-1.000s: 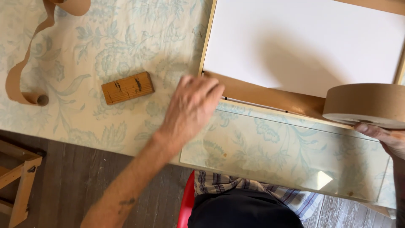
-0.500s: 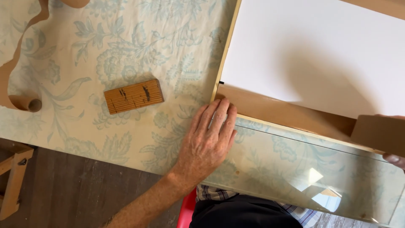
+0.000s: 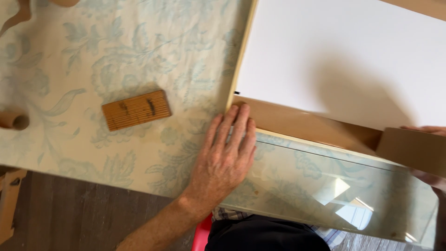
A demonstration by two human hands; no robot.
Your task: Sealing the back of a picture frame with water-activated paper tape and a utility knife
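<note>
My left hand [image 3: 226,155] lies flat, fingers together, on the near left corner of a picture frame [image 3: 239,60], its fingertips on the brown paper tape [image 3: 302,123] that runs along the frame's near edge. A white backing board [image 3: 334,56] fills the frame. My right hand [image 3: 429,153] at the right edge holds a roll of brown paper tape [image 3: 411,151], mostly hiding the hand. A pane of glass [image 3: 334,190] leans out over the table's near edge, just below the frame.
A ribbed wooden block [image 3: 136,109] lies on the floral tablecloth [image 3: 116,51] left of the frame. A small cardboard tube [image 3: 14,121] and a curl of brown paper strip [image 3: 18,14] sit at the far left. Dark wood floor [image 3: 83,218] shows below.
My left hand slid right and came down on the frame's corner and the tape. The tape roll in my right hand dropped lower and moved further right, partly out of view.
</note>
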